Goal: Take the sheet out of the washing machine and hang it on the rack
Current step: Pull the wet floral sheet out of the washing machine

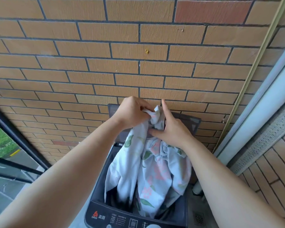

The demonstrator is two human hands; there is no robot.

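The sheet (155, 170) is showing pale white-blue cloth printed with pink flowers and green leaves. It is bunching into a crumpled, twisted rope at the top and spreading into loose folds lower down. Its lower part is hanging down into the open drum of the washing machine (99, 214), a dark grey top-loader sitting at 6 o'clock in the view, with its lid (187, 119) standing up against the brick wall (122, 63).

Both bare forearms are reaching forward from the lower corners and meeting just above the middle of the machine. The left hand (132, 112) is arching over from 9 o'clock with its knuckles up. Its fingers are curling down and clenching the topmost tuft of cloth. The right hand (173, 130) is sitting just beside it at 3 o'clock and slightly lower. Its thumb (155, 133) is lying across the front of the gathered neck and its index finger (163, 107) is pointing straight up along the cloth. Its other fingers are hiding behind the fabric, and the hand is clasping the bunch.

The top end of the sheet is poking out between the two hands, and the bulk is trailing from the grips toward 6 o'clock, draping over the rim of the drum on the left.
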